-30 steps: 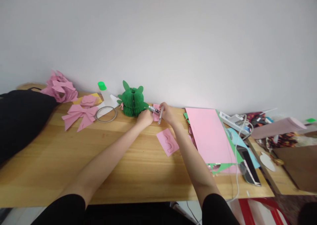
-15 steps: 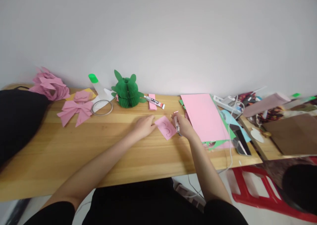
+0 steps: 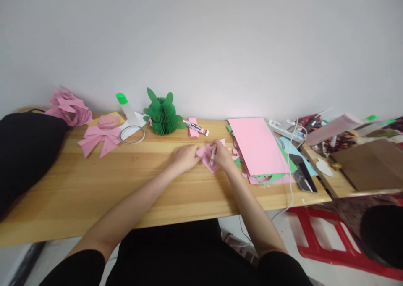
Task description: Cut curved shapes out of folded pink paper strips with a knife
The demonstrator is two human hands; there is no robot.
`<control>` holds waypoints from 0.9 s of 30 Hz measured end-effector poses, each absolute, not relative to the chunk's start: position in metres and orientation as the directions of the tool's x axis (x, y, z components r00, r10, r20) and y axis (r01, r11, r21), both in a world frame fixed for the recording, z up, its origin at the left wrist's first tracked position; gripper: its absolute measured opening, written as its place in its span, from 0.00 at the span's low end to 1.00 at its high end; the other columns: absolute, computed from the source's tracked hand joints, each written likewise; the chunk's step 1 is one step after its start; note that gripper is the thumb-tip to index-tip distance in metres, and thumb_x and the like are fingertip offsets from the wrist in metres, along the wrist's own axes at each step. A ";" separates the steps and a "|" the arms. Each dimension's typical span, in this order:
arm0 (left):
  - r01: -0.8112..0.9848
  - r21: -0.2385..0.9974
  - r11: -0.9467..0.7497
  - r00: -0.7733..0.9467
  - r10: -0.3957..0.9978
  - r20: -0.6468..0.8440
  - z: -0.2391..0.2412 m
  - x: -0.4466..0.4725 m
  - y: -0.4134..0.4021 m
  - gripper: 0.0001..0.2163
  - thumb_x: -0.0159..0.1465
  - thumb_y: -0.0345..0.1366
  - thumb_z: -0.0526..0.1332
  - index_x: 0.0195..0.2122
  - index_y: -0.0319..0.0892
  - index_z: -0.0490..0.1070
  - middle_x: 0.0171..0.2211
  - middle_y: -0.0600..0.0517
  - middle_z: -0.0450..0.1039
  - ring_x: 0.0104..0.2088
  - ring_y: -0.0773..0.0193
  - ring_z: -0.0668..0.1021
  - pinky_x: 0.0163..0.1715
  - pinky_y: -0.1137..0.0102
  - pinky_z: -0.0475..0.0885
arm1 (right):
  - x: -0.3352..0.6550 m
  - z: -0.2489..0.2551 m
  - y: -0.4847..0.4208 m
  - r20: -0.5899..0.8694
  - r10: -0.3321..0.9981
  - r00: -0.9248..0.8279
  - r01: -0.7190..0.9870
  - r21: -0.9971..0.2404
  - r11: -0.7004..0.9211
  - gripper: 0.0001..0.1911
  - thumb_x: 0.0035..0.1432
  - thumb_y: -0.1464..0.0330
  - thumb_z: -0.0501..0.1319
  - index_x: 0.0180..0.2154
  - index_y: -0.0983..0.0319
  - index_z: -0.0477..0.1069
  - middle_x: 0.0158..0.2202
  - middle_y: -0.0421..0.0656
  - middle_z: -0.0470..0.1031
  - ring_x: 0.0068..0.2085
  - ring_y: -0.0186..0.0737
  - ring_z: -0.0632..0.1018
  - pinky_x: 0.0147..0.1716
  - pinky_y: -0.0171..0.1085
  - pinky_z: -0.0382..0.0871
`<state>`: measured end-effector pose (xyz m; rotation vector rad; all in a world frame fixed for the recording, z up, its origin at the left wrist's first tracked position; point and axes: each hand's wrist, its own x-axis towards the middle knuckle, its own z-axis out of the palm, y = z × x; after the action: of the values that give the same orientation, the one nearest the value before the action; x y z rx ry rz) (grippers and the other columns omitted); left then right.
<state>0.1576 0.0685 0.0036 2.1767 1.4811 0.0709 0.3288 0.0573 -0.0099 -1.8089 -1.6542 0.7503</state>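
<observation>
A small piece of pink paper (image 3: 204, 155) lies on the wooden table in front of me, one corner towards me. My left hand (image 3: 188, 157) pinches its left corner between thumb and fingers. My right hand (image 3: 221, 155) is closed round a slim white pen (image 3: 213, 156), which slants over the paper. The pen and hand cover most of the drawn lines on it. Just beyond my hands are a glue tube (image 3: 197, 127) and a folded pink strip (image 3: 193, 131).
A green honeycomb paper figure (image 3: 163, 116) stands near the wall. Left are a pink paper bow (image 3: 100, 139), a tape ring (image 3: 132, 135) and a green-capped glue bottle (image 3: 124, 105). Right lie pink sheets (image 3: 260, 145), paper scraps, a phone (image 3: 302, 172) and a cable. Below is a red stool (image 3: 327, 240).
My right hand has moved left with the pen, from the paper's right edge to over its middle. Scraps beside the pink sheets now show. My left hand keeps its place at the paper's corner.
</observation>
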 end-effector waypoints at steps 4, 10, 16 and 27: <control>0.855 0.410 -0.318 0.440 0.864 -0.246 0.005 0.159 0.070 0.15 0.70 0.42 0.61 0.54 0.41 0.70 0.52 0.45 0.72 0.47 0.57 0.78 0.47 0.57 0.76 | 0.326 -0.009 0.055 -0.046 0.995 0.084 0.631 -0.771 -0.089 0.18 0.38 0.74 0.65 0.34 0.56 0.63 0.23 0.32 0.68 0.27 0.37 0.71 0.27 0.34 0.60; 0.810 0.382 -0.445 0.559 0.783 -0.273 0.021 0.169 0.086 0.17 0.69 0.42 0.62 0.56 0.40 0.69 0.54 0.44 0.71 0.50 0.55 0.77 0.50 0.54 0.75 | 0.343 -0.007 0.043 -0.061 0.996 0.069 0.490 -0.867 -0.087 0.13 0.43 0.66 0.64 0.32 0.57 0.63 0.21 0.32 0.67 0.23 0.35 0.70 0.25 0.34 0.62; 0.766 0.367 -0.528 0.640 0.682 -0.353 0.030 0.188 0.117 0.18 0.69 0.41 0.62 0.57 0.40 0.68 0.56 0.44 0.70 0.52 0.53 0.76 0.51 0.53 0.75 | 0.365 -0.002 0.021 -0.035 0.993 0.112 0.381 -0.921 -0.076 0.17 0.41 0.61 0.66 0.33 0.57 0.62 0.22 0.32 0.67 0.23 0.34 0.69 0.25 0.35 0.63; 0.752 0.481 -0.452 0.641 0.670 -0.373 0.018 0.192 0.128 0.16 0.69 0.41 0.62 0.55 0.40 0.69 0.54 0.45 0.71 0.50 0.55 0.77 0.49 0.55 0.75 | 0.364 0.002 0.002 -0.023 0.990 0.137 0.319 -0.945 -0.066 0.22 0.41 0.57 0.70 0.32 0.57 0.61 0.21 0.32 0.68 0.22 0.34 0.69 0.25 0.36 0.64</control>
<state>0.1916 0.1281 0.0177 2.2383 1.1027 -0.1704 0.3641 0.0024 0.0025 -1.5411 -1.3207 0.9690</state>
